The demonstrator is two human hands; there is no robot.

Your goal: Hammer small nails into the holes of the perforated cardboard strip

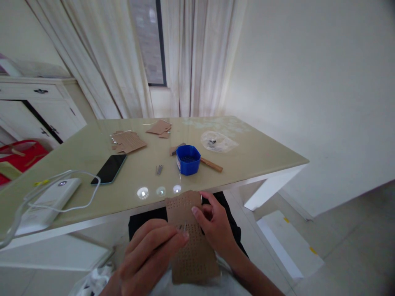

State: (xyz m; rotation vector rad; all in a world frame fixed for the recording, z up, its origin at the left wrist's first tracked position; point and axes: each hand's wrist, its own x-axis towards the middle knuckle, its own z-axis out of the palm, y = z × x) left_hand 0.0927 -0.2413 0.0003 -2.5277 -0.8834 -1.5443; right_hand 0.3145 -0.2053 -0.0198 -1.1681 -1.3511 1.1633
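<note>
Left hand (148, 250) grip: thumb and fingertips pinched together on a thin pin (184, 226) pressed against the card (193, 246). Right hand (216, 228) grip: fingers closed on the card's right edge, thumb lying on its face, holding it steady. The card is brown, punched with rows of small holes, and held upright over the lap, just below the near edge of the bench (247, 152), not touching it as far as can be seen. The pin is tiny; whether it sits in a hole cannot be told.

On the bench: blue tub (188, 159) near centre, with a wooden stick (211, 165) just behind to its right. A few loose pins (159, 169) left of the tub. Phone (109, 169) face up further left. White box (46, 203) with a cable (92, 197) at the left edge. Cardboard scraps (128, 142) toward the far side, more scraps (159, 127) behind them. Clear bag (218, 142) far right. Curtains (185, 57) behind the bench, white cabinet (40, 107) at left.
</note>
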